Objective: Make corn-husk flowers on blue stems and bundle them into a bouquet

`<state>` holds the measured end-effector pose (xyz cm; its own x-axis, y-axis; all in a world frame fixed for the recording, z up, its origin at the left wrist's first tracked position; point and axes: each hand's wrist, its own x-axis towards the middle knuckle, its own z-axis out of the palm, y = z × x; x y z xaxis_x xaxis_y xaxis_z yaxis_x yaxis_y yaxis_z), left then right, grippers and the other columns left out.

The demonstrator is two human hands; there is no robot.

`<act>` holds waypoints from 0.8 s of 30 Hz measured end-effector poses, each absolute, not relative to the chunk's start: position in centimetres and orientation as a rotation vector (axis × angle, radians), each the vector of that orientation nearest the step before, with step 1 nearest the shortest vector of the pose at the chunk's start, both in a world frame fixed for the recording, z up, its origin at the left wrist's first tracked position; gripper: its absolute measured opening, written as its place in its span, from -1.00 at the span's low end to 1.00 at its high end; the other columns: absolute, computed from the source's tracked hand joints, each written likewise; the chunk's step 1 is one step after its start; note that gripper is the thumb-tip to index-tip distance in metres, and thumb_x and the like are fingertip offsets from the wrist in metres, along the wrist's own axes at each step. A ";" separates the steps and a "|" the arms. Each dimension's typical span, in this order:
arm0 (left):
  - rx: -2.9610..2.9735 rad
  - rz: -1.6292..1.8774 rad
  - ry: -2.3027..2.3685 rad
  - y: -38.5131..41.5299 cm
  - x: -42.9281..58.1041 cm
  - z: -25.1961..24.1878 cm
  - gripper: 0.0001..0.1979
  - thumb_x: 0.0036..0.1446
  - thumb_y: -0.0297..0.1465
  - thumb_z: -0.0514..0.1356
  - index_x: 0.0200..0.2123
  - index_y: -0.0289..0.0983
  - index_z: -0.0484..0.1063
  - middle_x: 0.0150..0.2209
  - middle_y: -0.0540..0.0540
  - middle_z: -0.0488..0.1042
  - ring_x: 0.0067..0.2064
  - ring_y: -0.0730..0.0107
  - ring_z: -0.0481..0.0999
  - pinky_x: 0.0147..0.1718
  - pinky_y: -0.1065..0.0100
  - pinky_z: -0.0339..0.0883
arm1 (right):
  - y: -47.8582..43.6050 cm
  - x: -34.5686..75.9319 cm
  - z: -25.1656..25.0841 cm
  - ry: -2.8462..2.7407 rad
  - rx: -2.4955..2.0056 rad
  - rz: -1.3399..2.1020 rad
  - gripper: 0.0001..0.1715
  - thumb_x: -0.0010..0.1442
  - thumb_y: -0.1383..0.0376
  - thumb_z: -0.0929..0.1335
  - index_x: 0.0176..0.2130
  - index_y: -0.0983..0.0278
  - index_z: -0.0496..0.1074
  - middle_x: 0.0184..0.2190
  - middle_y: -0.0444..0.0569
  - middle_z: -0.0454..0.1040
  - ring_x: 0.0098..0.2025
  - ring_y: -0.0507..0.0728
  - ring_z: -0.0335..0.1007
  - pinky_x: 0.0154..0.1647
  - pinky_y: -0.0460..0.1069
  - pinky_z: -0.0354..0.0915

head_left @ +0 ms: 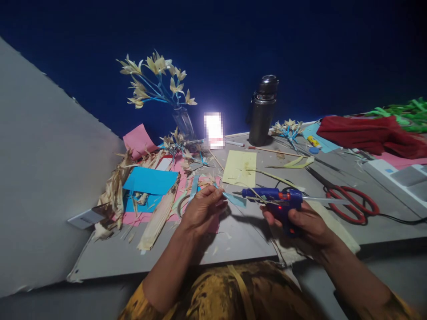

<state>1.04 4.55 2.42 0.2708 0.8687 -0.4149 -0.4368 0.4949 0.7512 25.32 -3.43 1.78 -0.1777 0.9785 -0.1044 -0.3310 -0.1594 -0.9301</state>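
My right hand (302, 224) grips a blue glue gun (276, 200) by its handle, nozzle pointing left over the grey board (233, 240). My left hand (202, 209) is closed in a pinch on a small light-blue paper strip (233, 198), whose tip sits just at the nozzle. Dry corn-husk strips (156, 220) and blue paper (150, 180) and pink paper (138, 141) lie left of my left hand. A yellow paper sheet (239, 168) lies just beyond the hands.
Red-handled scissors (350, 202) lie right of the glue gun. At the back stand a glass vase of husk flowers (156, 82), a dark metal flask (263, 111) and a bright screen (213, 130). Red cloth (367, 133) and a white power strip (396, 171) lie far right.
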 end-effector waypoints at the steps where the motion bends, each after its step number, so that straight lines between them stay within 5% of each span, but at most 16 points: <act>1: 0.565 0.934 0.928 4.5 1.2 2.5 -0.68 -0.23 -0.33 0.54 -0.47 -0.31 0.50 -0.41 -0.05 0.53 -0.34 0.41 0.51 -0.26 0.35 0.42 | -3.4 25.2 1.8 -0.983 -0.948 1.593 -0.46 0.09 -0.09 0.45 -0.18 0.30 0.60 -0.38 0.10 0.57 -0.44 0.11 0.37 -0.49 -0.04 0.28; 24: 0.602 1.060 0.776 4.3 2.0 1.6 -0.70 -0.23 -0.31 0.54 -0.47 -0.29 0.54 -0.38 -0.02 0.55 -0.31 0.44 0.49 -0.24 0.34 0.40 | -2.8 26.3 1.8 -1.277 -0.943 1.617 -0.41 0.12 -0.12 0.40 -0.24 0.37 0.55 -0.39 0.07 0.45 -0.41 0.10 0.31 -0.44 -0.02 0.22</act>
